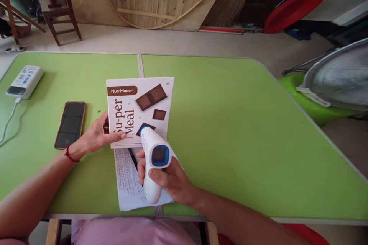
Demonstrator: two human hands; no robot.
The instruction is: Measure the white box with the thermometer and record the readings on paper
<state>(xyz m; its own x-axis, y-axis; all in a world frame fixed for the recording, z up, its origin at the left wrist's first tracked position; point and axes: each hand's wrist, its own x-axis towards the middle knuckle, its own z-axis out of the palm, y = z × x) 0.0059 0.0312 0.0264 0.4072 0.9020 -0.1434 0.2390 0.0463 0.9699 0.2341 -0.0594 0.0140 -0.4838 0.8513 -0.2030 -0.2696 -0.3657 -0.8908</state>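
Observation:
My left hand point(99, 133) grips the lower left edge of a white box point(155, 101) printed "NutriMotion Su-per Meal" with chocolate pieces, thumb across its front. My right hand point(169, 178) is wrapped round the handle of a white infrared thermometer point(152, 187). Its blue-framed screen is dark and faces me, and its blue-ringed tip overlaps the box's lower part in view; whether they touch I cannot tell. Below the box lie handwritten papers point(126, 176), with a dark pen point(133, 157) on them, partly hidden by my right hand.
A phone point(69, 124) lies left of my left hand on the green table point(244, 134). Farther left is a white power bank point(25, 81) with a cable point(11, 118). Beyond the table stand a wooden chair point(59, 9) and a red round basin point(296, 9). A green tub point(324, 113) stands at right.

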